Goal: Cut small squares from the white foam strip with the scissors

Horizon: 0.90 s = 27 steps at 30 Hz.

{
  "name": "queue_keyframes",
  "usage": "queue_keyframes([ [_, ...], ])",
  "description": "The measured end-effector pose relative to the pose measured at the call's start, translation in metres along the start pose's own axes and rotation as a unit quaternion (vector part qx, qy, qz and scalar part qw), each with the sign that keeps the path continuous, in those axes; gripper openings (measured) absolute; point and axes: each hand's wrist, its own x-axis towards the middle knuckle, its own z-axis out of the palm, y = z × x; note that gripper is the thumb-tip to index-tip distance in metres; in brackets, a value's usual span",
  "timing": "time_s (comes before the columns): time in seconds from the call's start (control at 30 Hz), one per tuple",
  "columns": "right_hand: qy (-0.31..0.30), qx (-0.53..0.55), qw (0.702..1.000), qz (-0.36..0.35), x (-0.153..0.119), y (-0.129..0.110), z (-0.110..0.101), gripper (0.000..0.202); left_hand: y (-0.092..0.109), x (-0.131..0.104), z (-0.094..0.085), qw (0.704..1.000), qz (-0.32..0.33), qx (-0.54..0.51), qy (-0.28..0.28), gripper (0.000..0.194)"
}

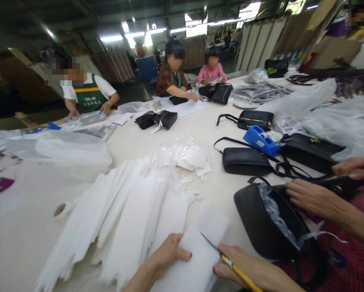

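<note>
My left hand (170, 253) grips a white foam-like sheet (210, 221), thumb bent over its near face and fingers at its left edge. In my right hand (245, 261) is a slim pointed tool (236, 271) with a yellow handle and a narrow dark blade. Its tip lies over the sheet, pointing up and left; whether it touches I cannot tell. Stacks of long white sheets (136, 215), some with notched ends, lie left of my hands. Beyond them is a clear plastic bag (185, 156) with white pieces in it.
At my right, a co-worker's hands (315, 198) handle an open black handbag (261, 219) stuffed with plastic. More black bags (245, 160) and a blue tape dispenser (261, 140) lie beyond. A tape roll (62, 211) rests at left. Several people sit across the table.
</note>
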Motion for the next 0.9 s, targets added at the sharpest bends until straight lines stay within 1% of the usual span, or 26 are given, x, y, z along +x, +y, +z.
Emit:
queue_keyframes([
  [0.07,0.003,-0.046,0.997,0.056,0.002,-0.008,-0.003,0.057,0.0,0.001,0.008,1.0,0.003,0.003,-0.009,0.034],
  [0.13,0.005,-0.073,0.993,0.09,0.006,-0.013,-0.006,0.061,0.0,0.001,0.014,1.0,0.005,0.011,-0.015,0.03],
  [0.2,0.009,-0.072,0.993,0.091,0.011,-0.012,-0.006,0.059,0.0,0.002,0.017,1.0,0.008,0.018,-0.014,0.028],
  [0.27,0.027,-0.046,0.996,0.075,0.017,-0.006,0.0,0.052,-0.001,0.003,0.014,1.0,0.007,0.023,-0.009,0.029],
  [0.33,0.056,-0.007,0.996,0.064,0.024,0.003,0.009,0.046,-0.003,0.003,0.01,1.0,0.007,0.026,-0.002,0.029],
  [0.43,0.096,0.047,0.993,0.049,0.032,0.019,0.022,0.045,-0.008,0.004,-0.001,1.0,0.009,0.017,0.01,0.029],
  [0.5,0.11,0.069,0.99,0.048,0.036,0.03,0.028,0.046,-0.01,0.004,-0.01,0.999,0.018,0.003,0.045,0.03],
  [0.57,0.126,0.082,0.987,0.056,0.038,0.041,0.031,0.046,-0.01,0.003,-0.021,0.994,0.035,-0.011,0.101,0.031],
  [0.63,0.141,0.092,0.984,0.065,0.04,0.05,0.034,0.049,-0.007,0.001,-0.031,0.987,0.055,-0.026,0.147,0.033],
  [0.67,0.148,0.117,0.98,0.061,0.042,0.053,0.036,0.051,-0.004,0.0,-0.035,0.984,0.067,-0.032,0.161,0.035],
  [0.7,0.155,0.155,0.974,0.051,0.044,0.053,0.038,0.052,-0.001,0.0,-0.037,0.982,0.078,-0.037,0.17,0.037],
  [0.77,0.188,0.261,0.947,0.028,0.051,0.047,0.045,0.055,0.007,0.001,-0.035,0.976,0.106,-0.048,0.187,0.041],
  [0.83,0.233,0.347,0.908,0.01,0.059,0.031,0.053,0.058,0.015,0.006,-0.028,0.969,0.134,-0.058,0.201,0.043],
  [0.9,0.257,0.422,0.869,-0.002,0.066,0.011,0.059,0.061,0.02,0.013,-0.018,0.959,0.163,-0.071,0.222,0.043],
])
